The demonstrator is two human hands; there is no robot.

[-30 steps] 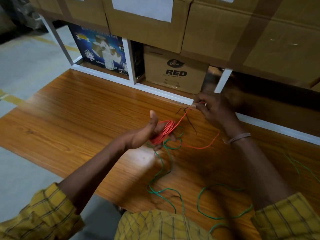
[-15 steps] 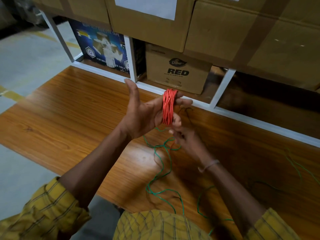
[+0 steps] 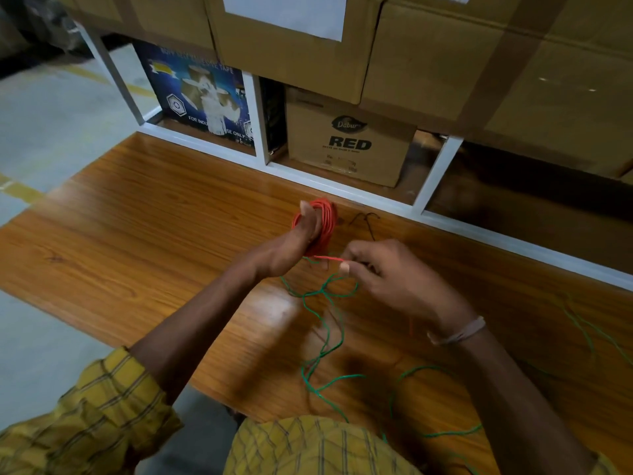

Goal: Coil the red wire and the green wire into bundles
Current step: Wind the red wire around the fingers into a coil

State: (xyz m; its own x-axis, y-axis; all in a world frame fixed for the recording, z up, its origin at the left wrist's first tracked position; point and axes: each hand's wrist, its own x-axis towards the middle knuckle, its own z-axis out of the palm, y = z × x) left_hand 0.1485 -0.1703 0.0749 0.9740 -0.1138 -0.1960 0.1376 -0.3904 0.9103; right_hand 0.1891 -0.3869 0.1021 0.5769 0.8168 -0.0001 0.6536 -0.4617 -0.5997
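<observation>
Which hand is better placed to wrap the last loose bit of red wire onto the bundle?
Right. The right hand pinches the red wire's free end beside the coil, while the left hand is occupied holding that coil.

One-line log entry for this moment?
left hand: holds red wire coil | right hand: pinches its free end | green wire: loose on table

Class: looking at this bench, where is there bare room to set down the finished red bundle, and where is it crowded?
Free: the wooden bench left of the left hand, between its front edge and the white shelf frame. Crowded: under and right of the right hand, where the loose green wire sprawls; a thin dark wire lies beside the red wire coil.
</observation>
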